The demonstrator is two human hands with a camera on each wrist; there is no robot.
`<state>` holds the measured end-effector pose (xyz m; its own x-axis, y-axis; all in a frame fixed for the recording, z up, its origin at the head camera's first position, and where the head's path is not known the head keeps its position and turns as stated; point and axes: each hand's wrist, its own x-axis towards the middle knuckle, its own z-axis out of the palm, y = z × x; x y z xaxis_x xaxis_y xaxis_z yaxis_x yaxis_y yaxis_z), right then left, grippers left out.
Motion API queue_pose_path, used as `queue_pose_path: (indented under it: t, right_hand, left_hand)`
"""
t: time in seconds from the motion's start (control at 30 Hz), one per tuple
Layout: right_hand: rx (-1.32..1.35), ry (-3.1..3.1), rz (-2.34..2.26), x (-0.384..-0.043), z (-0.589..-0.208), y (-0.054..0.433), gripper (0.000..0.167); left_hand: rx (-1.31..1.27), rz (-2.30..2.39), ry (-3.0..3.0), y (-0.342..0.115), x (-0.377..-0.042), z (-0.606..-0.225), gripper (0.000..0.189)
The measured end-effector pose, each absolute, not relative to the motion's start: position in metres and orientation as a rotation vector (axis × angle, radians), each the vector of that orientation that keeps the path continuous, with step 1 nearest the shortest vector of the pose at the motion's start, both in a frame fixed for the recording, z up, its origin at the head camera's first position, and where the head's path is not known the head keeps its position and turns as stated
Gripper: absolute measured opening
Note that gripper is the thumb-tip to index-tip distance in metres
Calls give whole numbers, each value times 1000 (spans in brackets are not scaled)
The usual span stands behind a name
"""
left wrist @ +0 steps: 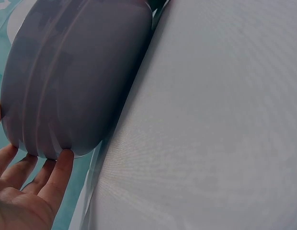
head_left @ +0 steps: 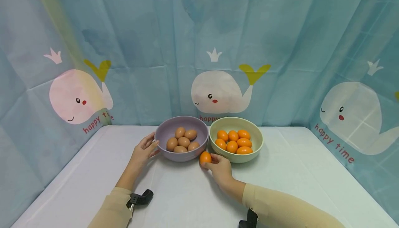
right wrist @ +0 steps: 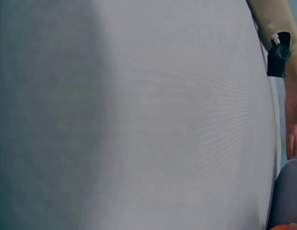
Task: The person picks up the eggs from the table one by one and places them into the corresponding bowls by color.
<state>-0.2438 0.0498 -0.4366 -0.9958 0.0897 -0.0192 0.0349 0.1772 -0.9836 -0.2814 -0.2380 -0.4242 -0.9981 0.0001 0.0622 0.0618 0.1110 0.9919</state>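
A purple bowl [head_left: 182, 156] with several brown eggs [head_left: 184, 142] stands beside a pale green bowl [head_left: 236, 158] holding several oval orange fruits [head_left: 244, 142]. My left hand [head_left: 143, 151] is at the purple bowl's left side, its straight fingers [left wrist: 60, 175] touching the outer wall in the left wrist view. In front of the gap between the bowls, my right hand [head_left: 222, 170] pinches one orange fruit [head_left: 205, 158] between thumb and fingers, low by the tablecloth. Only a sliver of that fruit [right wrist: 281, 227] shows in the right wrist view.
A white cloth covers the table [head_left: 184, 193]. Behind it and at both sides hangs a blue curtain [head_left: 140, 93] with printed whales, close to the backs of the bowls. Each wrist carries a black camera mount [head_left: 141, 198].
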Motion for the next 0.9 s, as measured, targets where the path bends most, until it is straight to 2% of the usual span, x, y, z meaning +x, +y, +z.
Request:
queue_pose_path:
  t: [0.5, 0.9]
  right_hand:
    - [-59, -2424, 2088, -221, -423, 66, 52]
    - [28, -2360, 2135, -212, -378, 75, 53]
  left_hand:
    - [-73, -2058, -2305, -238, -283, -425, 63]
    - [-81, -2029, -2325, -238, -279, -423, 63]
